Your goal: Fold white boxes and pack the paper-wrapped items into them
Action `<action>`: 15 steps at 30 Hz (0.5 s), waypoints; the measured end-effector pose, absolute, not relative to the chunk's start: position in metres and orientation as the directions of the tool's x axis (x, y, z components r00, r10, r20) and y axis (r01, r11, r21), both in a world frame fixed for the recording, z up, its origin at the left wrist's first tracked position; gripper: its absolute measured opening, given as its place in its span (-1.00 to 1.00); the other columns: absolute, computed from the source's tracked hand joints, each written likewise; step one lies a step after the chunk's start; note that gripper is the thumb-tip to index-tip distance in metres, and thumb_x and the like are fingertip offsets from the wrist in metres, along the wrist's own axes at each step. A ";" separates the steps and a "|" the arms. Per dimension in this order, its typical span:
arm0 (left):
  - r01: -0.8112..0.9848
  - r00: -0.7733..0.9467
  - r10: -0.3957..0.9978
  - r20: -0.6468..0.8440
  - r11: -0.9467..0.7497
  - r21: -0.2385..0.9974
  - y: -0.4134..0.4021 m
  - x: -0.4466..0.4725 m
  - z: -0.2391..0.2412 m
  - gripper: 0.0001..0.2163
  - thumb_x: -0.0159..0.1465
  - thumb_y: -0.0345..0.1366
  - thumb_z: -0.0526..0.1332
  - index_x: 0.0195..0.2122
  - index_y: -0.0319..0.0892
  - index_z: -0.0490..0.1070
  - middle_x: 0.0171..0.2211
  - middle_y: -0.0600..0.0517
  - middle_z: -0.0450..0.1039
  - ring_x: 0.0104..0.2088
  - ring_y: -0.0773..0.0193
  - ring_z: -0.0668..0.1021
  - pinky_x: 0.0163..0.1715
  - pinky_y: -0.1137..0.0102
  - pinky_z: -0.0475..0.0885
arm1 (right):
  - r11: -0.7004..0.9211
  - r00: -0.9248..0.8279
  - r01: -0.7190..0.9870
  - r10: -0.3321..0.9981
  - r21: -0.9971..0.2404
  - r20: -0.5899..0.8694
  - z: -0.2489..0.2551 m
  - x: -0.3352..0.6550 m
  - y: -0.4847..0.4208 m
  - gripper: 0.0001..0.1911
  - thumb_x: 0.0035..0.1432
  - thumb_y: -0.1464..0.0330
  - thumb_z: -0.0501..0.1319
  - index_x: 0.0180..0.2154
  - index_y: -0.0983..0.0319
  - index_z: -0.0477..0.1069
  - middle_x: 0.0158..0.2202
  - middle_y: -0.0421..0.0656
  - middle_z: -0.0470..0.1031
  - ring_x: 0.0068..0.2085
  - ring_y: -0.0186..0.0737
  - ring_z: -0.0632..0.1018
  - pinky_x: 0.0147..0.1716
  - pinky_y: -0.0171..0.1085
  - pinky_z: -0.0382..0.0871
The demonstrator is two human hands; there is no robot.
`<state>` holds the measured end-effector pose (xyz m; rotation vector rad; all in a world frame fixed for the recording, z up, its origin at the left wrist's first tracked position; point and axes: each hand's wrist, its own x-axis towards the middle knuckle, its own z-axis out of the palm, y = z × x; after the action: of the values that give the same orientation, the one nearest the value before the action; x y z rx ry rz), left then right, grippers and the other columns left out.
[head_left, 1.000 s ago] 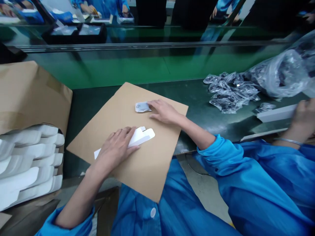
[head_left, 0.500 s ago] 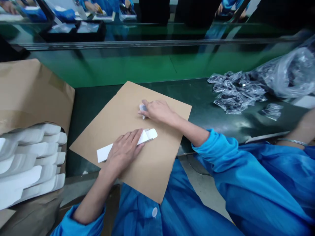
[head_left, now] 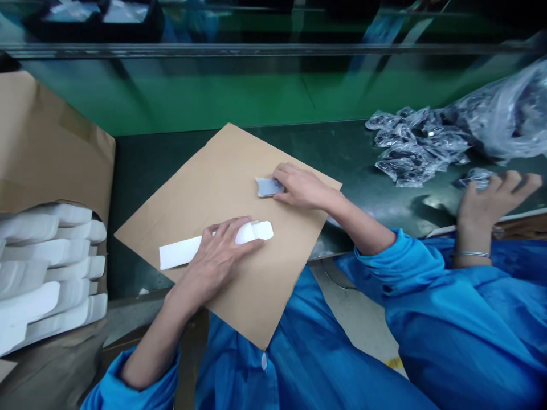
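My left hand [head_left: 217, 250] lies across a long, narrow white carton [head_left: 179, 252], its thumb along the near edge and its fingers over the top. The carton's tab end sticks out to the right of my fingers. Farther up the same brown cardboard sheet [head_left: 222, 182], my right hand [head_left: 299, 185] pinches a small grey rectangular piece with a pale edge [head_left: 268, 187]. Its right end is hidden under my fingers, and I cannot make out its exact kind.
At left, a brown cardboard box [head_left: 64, 131] holds several stacked white cartons [head_left: 51, 250]. Clear-bagged dark items [head_left: 414, 148] lie on the dark green bench at right, beside a large plastic bag [head_left: 508, 125]. A co-worker's hand [head_left: 491, 205] reaches near them.
My right hand has drawn back to the right with the grey piece, showing more of it. My left hand remains on the carton. The co-worker's hand has come up over the bench.
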<state>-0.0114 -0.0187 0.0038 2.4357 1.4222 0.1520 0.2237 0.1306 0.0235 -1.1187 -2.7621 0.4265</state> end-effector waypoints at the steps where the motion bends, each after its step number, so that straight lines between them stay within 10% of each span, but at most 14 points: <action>1: 0.821 0.507 0.860 -0.063 -0.459 0.338 -0.020 -0.012 0.003 -0.52 0.37 -0.44 -0.06 0.14 0.28 0.37 0.35 0.07 0.08 0.25 -0.06 0.23 0.07 0.00 0.27 | 0.652 -0.703 0.649 0.711 -0.391 0.020 0.028 0.232 0.122 -0.71 0.15 0.36 0.26 -0.08 0.32 0.41 -0.07 0.02 0.47 -0.10 -0.09 0.46 -0.14 -0.20 0.30; 7: 0.748 0.589 0.805 0.061 -0.573 0.335 -0.020 -0.014 0.000 -0.54 0.32 -0.52 0.01 0.05 0.19 0.45 0.25 -0.01 0.23 0.17 0.00 0.31 -0.03 0.10 0.29 | 0.608 -0.861 0.355 0.508 -0.710 0.005 0.030 0.245 0.069 -0.71 0.28 0.36 0.21 0.03 0.23 0.41 -0.07 -0.09 0.53 -0.07 -0.19 0.54 -0.08 -0.23 0.40; 15: 0.774 0.557 0.800 0.224 -0.598 0.210 -0.022 -0.013 0.001 -0.59 0.30 -0.54 0.07 0.03 0.08 0.47 0.20 -0.12 0.25 0.16 -0.04 0.34 -0.03 0.09 0.32 | 0.770 -0.651 0.569 0.637 -0.289 0.413 -0.017 0.201 0.022 -0.71 0.37 0.44 0.03 0.04 0.39 0.39 -0.03 0.10 0.55 -0.09 -0.10 0.56 -0.09 -0.12 0.51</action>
<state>-0.0133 -0.0224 0.0008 2.6946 1.3647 0.4564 0.2009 0.0225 -0.0167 -0.9046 -2.4642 0.1816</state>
